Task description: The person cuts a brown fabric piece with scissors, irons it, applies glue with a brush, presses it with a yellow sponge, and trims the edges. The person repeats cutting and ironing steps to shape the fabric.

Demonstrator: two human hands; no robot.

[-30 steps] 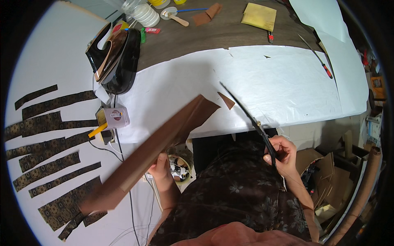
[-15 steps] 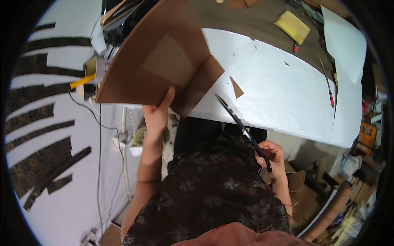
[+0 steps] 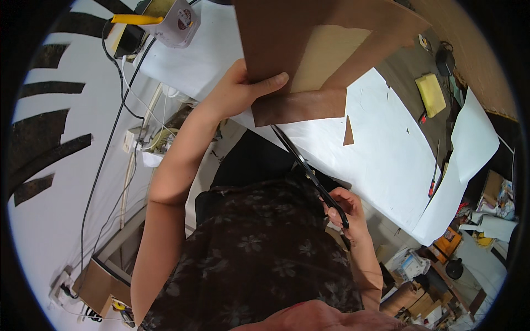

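My left hand [image 3: 237, 91] grips the lower left edge of a brown leather-like panel [image 3: 276, 41], thumb on the near face. The panel has a paler tan middle and a brown flap [image 3: 301, 107] along its near edge. In my right hand [image 3: 349, 218] are long black scissors [image 3: 302, 165], held by the handles in front of my body. Their blades look close together, pointing up and left, with the tips just by the flap's lower edge; whether they touch it I cannot tell. A small triangular brown offcut [image 3: 348, 132] lies on the white tabletop [image 3: 381, 171] beside the flap.
A yellow pad [image 3: 430, 95] and a thin red-handled tool [image 3: 432, 187] lie toward the right. A white sheet [image 3: 475, 132] curls at the table's right edge. A tub [image 3: 179, 25] with a yellow-handled tool stands at upper left; cables [image 3: 113, 140] hang below.
The panel has moved right and swung round in view, its flap now nearer the scissor tips. The scissors and my right hand sit slightly further left and lower; the whole view has turned.
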